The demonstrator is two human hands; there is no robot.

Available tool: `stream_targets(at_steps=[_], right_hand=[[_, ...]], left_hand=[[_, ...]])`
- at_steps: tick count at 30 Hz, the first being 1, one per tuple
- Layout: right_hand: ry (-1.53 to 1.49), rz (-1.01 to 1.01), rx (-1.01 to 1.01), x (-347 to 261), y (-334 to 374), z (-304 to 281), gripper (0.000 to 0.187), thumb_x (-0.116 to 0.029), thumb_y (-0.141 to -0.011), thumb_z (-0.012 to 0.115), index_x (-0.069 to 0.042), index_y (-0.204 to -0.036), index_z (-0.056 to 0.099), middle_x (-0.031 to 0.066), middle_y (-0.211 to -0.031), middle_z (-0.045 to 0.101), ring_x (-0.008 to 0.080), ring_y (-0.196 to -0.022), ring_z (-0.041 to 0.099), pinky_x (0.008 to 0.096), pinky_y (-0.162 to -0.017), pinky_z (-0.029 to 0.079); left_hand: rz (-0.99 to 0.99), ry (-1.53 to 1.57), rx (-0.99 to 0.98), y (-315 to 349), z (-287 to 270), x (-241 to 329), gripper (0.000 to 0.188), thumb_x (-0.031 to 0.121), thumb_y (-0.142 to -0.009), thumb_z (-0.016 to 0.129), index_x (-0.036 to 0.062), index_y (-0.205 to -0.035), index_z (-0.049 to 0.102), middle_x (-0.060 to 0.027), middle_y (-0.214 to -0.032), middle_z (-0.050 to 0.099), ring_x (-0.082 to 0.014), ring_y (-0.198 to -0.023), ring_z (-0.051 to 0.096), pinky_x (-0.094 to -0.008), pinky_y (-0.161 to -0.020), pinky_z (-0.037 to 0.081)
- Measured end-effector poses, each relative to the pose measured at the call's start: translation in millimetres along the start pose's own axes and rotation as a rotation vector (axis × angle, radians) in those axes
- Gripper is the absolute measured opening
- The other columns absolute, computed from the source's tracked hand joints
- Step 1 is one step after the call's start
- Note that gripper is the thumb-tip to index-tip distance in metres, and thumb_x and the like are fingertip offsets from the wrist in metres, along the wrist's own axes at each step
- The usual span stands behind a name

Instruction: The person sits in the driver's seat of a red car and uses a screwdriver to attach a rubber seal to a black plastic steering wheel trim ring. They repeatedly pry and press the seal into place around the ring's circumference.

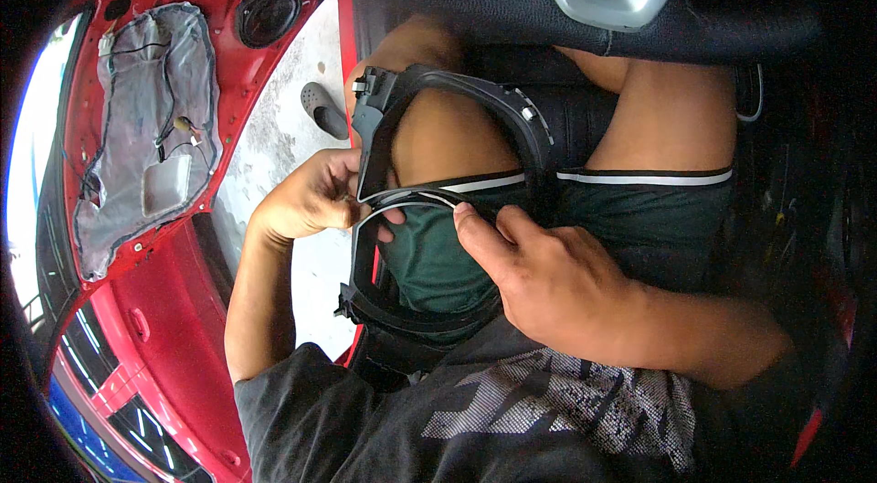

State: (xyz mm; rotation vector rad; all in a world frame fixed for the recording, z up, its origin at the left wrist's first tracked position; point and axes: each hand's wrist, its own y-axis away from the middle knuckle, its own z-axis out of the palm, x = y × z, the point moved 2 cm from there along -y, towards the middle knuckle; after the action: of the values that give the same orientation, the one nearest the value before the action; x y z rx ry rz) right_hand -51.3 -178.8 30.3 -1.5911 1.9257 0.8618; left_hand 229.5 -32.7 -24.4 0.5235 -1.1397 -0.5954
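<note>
A black plastic trim frame (539,131) with two rounded openings and small metal clips rests across my lap. A curved bar (411,198) with a silvery edge runs between the openings. My left hand (315,195) is closed on the frame's left side where this bar meets it, with some fingers behind the plastic. My right hand (557,273) is closed on the other end of the bar, its index finger lying along the silvery edge. Its thumb is partly hidden.
A steering wheel (512,3) arches close above my knees. At the left stands an open red car door (160,131) with its inner panel off, showing grey sheeting, loose wires and a speaker (268,15). A grey clog (323,110) lies on the pale floor outside.
</note>
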Motion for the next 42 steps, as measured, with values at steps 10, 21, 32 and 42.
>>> stream_targets(at_steps=[10, 21, 32, 42], right_hand=[[-0.243, 0.011, 0.197, 11.5, 11.5, -0.4, 0.063, -0.004, -0.09, 0.068, -0.008, -0.153, 0.058, 0.0145, -0.093, 0.064, 0.0353, -0.072, 0.07, 0.0504, -0.063, 0.059], [-0.048, -0.056, 0.098, 8.8, 10.3, -9.1, 0.064, -0.009, -0.091, 0.069, -0.007, -0.154, 0.06, 0.0137, -0.092, 0.058, 0.0321, -0.061, 0.069, 0.0458, -0.055, 0.06], [0.017, -0.044, -0.027, -0.5, 5.1, -21.4, 0.063, -0.012, -0.097, 0.063, 0.001, -0.158, 0.052, 0.0176, -0.094, 0.06, 0.0337, -0.059, 0.071, 0.0473, -0.055, 0.061], [0.009, -0.051, -0.053, 1.0, -2.7, -23.7, 0.06, -0.014, -0.098, 0.063, 0.002, -0.154, 0.054, 0.0169, -0.093, 0.059, 0.0316, -0.058, 0.071, 0.0453, -0.052, 0.061]], left_hand=[[0.028, 0.055, -0.023, 0.9, 4.1, -0.7, 0.053, -0.001, -0.085, 0.073, -0.0098, -0.136, 0.061, -0.0217, -0.115, 0.078, -0.0306, -0.108, 0.079, -0.0465, -0.094, 0.067], [0.055, 0.056, -0.038, -1.0, 3.9, 1.2, 0.051, -0.002, -0.086, 0.066, -0.0098, -0.136, 0.062, -0.0197, -0.114, 0.078, -0.0279, -0.106, 0.078, -0.0445, -0.094, 0.067], [0.014, 0.046, -0.012, 0.8, 5.8, 2.9, 0.051, -0.007, -0.089, 0.064, -0.0079, -0.139, 0.062, -0.0166, -0.114, 0.078, -0.0262, -0.107, 0.078, -0.0419, -0.094, 0.067], [0.045, 0.115, -0.07, -1.9, 0.8, -0.2, 0.05, -0.008, -0.091, 0.065, -0.0085, -0.14, 0.061, -0.0186, -0.122, 0.078, -0.0268, -0.111, 0.078, -0.0414, -0.095, 0.066]])
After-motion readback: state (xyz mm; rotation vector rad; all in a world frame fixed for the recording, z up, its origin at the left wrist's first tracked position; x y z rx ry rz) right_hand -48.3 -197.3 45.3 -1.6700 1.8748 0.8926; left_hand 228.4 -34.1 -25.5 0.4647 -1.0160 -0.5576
